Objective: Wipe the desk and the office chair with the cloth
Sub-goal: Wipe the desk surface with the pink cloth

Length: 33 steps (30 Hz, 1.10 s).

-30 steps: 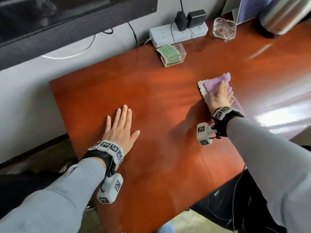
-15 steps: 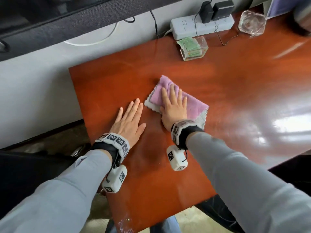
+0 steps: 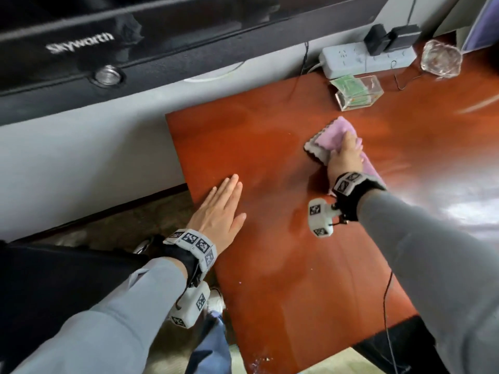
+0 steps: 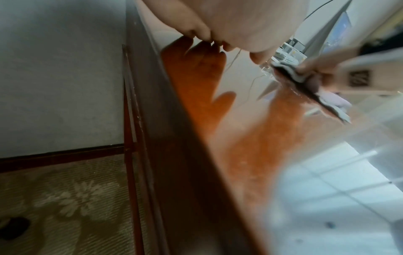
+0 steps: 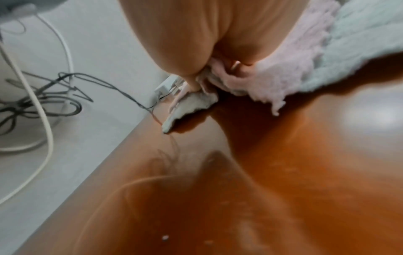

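Observation:
The glossy red-brown desk (image 3: pixel 270 265) fills the middle of the head view. A pink cloth (image 3: pixel 333 132) with a pale scalloped edge lies on it, below a clear card box. My right hand (image 3: pixel 345 155) presses down on the cloth with its fingers laid over it. The right wrist view shows that hand (image 5: pixel 196 34) on the bunched cloth (image 5: pixel 294 69). My left hand (image 3: pixel 224 209) lies flat on the desk near its left edge, holding nothing. From the left wrist, its fingers (image 4: pixel 229 25) rest on the desktop (image 4: pixel 240 138). No office chair is clearly identifiable.
A white power strip (image 3: pixel 367 59) with black plugs, a clear card box (image 3: pixel 357 91) and a glass ashtray (image 3: pixel 441 59) stand along the desk's far edge. A black screen (image 3: pixel 162 36) hangs on the wall at the left. Patterned carpet (image 4: pixel 65 198) lies beside the desk.
My right hand swept the cloth left until it was beside my left hand, then back right to below the card box. The left hand stayed flat on the desk.

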Each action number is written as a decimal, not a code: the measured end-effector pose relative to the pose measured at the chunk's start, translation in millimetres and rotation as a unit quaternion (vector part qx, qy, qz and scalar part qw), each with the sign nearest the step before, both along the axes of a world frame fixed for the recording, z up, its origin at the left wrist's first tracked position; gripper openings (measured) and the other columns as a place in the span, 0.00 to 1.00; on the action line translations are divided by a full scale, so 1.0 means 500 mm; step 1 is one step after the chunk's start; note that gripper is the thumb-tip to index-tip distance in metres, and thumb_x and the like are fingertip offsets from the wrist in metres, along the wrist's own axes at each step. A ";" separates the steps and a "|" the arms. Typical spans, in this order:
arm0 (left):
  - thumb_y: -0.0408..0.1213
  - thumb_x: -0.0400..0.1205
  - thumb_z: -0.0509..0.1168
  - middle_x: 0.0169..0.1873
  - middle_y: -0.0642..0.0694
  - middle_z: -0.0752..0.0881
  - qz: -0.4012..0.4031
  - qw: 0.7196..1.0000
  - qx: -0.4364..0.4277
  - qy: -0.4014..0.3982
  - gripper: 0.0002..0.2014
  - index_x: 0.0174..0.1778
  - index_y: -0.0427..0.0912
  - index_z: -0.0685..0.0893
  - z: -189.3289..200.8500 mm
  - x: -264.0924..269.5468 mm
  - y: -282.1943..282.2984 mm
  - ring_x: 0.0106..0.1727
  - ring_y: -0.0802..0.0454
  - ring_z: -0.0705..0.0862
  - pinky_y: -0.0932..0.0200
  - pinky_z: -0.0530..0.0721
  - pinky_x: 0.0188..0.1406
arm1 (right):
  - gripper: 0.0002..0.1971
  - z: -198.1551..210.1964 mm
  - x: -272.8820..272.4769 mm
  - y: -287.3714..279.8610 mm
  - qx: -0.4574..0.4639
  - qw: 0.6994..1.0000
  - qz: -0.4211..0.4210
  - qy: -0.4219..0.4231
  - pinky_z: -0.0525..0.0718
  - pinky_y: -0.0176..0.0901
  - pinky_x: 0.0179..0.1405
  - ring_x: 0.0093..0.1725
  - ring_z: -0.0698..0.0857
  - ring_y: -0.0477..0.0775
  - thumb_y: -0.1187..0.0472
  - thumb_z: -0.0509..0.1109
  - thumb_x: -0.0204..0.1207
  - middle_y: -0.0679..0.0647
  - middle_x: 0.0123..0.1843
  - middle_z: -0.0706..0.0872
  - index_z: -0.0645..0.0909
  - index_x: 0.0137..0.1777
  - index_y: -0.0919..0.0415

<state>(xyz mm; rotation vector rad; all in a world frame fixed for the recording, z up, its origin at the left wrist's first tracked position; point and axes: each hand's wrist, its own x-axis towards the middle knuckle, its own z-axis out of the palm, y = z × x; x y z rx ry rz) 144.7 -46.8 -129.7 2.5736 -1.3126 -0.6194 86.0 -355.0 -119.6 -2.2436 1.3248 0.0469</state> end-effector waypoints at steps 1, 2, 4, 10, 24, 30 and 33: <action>0.53 0.89 0.42 0.88 0.47 0.40 -0.016 1.000 -0.012 -0.003 0.34 0.89 0.41 0.46 -0.006 0.006 0.008 0.88 0.54 0.40 0.51 0.47 0.88 | 0.32 -0.006 0.037 0.002 -0.011 1.000 0.019 0.015 0.53 0.59 0.81 0.86 0.50 0.64 0.66 0.58 0.84 0.63 0.87 0.50 0.50 0.86 0.60; 0.54 0.88 0.40 0.88 0.47 0.41 -0.030 0.999 -0.021 -0.003 0.34 0.89 0.40 0.47 -0.012 0.012 0.016 0.88 0.54 0.41 0.51 0.48 0.88 | 0.33 -0.012 0.071 0.015 -0.023 0.998 0.054 0.032 0.55 0.62 0.81 0.86 0.49 0.65 0.65 0.58 0.84 0.62 0.87 0.51 0.50 0.86 0.59; 0.53 0.88 0.41 0.88 0.45 0.42 -0.048 0.998 -0.036 -0.001 0.34 0.88 0.39 0.49 -0.024 0.024 0.028 0.88 0.53 0.42 0.52 0.47 0.88 | 0.34 -0.019 0.127 0.066 -0.031 0.988 0.139 0.053 0.52 0.65 0.82 0.86 0.46 0.65 0.66 0.58 0.84 0.60 0.88 0.48 0.49 0.87 0.56; 0.35 0.88 0.57 0.88 0.41 0.50 0.004 0.995 -0.089 0.044 0.32 0.87 0.35 0.54 0.002 0.073 0.047 0.88 0.49 0.49 0.51 0.50 0.88 | 0.39 -0.024 0.126 0.267 -0.019 0.960 0.279 0.013 0.41 0.67 0.83 0.86 0.37 0.65 0.73 0.55 0.79 0.56 0.88 0.40 0.45 0.88 0.55; 0.20 0.80 0.53 0.88 0.40 0.46 -0.009 0.999 0.022 -0.027 0.36 0.87 0.36 0.52 0.025 0.134 0.096 0.88 0.44 0.48 0.48 0.54 0.86 | 0.34 -0.014 0.050 0.311 -0.001 0.961 0.275 0.041 0.45 0.71 0.82 0.86 0.38 0.68 0.69 0.55 0.83 0.58 0.89 0.42 0.47 0.87 0.58; 0.24 0.81 0.56 0.87 0.37 0.44 0.003 0.995 0.069 -0.071 0.38 0.87 0.34 0.48 0.022 0.107 0.079 0.88 0.41 0.47 0.44 0.51 0.87 | 0.35 -0.032 -0.087 0.432 -0.014 0.922 0.385 -0.029 0.41 0.66 0.81 0.86 0.37 0.64 0.70 0.55 0.83 0.54 0.89 0.42 0.48 0.88 0.55; 0.26 0.82 0.56 0.87 0.36 0.42 -0.013 0.993 0.097 -0.070 0.38 0.87 0.33 0.45 0.029 0.079 0.073 0.88 0.41 0.45 0.43 0.49 0.87 | 0.35 -0.044 -0.174 0.464 -0.014 0.912 0.408 -0.043 0.42 0.65 0.81 0.84 0.35 0.60 0.70 0.56 0.82 0.56 0.89 0.45 0.50 0.88 0.56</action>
